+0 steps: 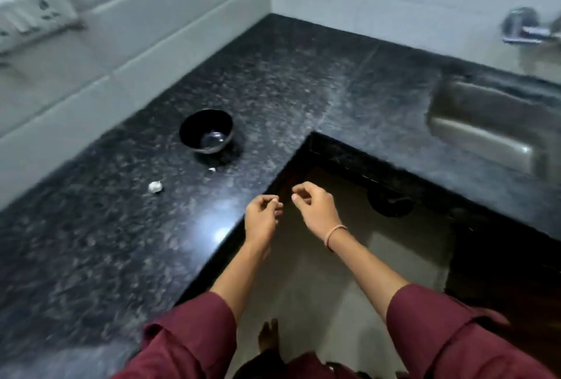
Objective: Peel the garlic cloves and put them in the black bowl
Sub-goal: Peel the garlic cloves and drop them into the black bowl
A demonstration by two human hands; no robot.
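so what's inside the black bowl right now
The black bowl looks empty, only a shine on its bottom. Its near inner wall is hidden behind the rim.

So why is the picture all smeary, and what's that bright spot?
Head view: motion blur smears the counter, the switch board and the tap; a white glare patch shines on the polished counter beside the left hand; the wide lens bends the wall tiles; the black bowl looks fairly sharp.
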